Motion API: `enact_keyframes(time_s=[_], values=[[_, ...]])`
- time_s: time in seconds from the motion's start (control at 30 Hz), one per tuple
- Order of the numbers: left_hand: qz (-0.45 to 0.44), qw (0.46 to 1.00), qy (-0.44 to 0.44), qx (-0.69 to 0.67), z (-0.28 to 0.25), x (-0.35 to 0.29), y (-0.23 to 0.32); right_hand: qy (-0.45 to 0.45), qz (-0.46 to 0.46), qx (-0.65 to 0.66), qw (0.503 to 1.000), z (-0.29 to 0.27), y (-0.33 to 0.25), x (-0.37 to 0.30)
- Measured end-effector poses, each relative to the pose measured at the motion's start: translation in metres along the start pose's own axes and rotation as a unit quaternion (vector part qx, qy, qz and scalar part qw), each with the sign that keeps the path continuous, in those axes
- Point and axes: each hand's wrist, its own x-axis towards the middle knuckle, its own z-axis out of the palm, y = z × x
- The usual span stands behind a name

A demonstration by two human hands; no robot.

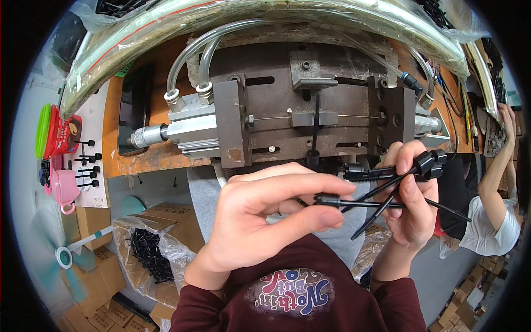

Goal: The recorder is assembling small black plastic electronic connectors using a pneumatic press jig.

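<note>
My left hand (260, 216) is closed, thumb and forefinger on either side of the ridged cap of a black mascara wand (365, 204). The thin stem of this wand runs across to my right hand (412, 205). Several more black wands (426, 165) are gripped in a crossed bunch between my right thumb and fingers, caps up and to the right, one bristled tip pointing down toward my lap. Just beyond my hands, another black wand (316, 130) stands across the small metal blocks (301, 119) of a brown metal fixture (265, 130).
Silver air cylinders (193, 130) with clear hoses (188, 55) flank the fixture. At left are a pink basket (65, 185), loose black parts (88, 176) and a fan (64, 257). A lined carton (149, 254) holds many black pieces. Another person (492, 216) works at far right.
</note>
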Motion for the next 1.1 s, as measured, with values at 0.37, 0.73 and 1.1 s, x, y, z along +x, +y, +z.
enact_keyframes(time_s=[0.37, 0.73, 1.1], values=[[0.232, 0.878, 0.118, 0.402, 0.007, -0.004, -0.026, 0.195, -0.218, -0.176, 0.940, 0.006, 0.005, -0.001], [0.255, 0.735, 0.095, 0.621, 0.013, 0.015, -0.031, 0.141, -0.359, -0.576, 0.721, 0.002, 0.012, -0.014], [0.223, 0.932, 0.043, 0.284, 0.014, 0.004, -0.017, 0.017, -0.437, -0.633, 0.639, -0.002, 0.025, 0.001]])
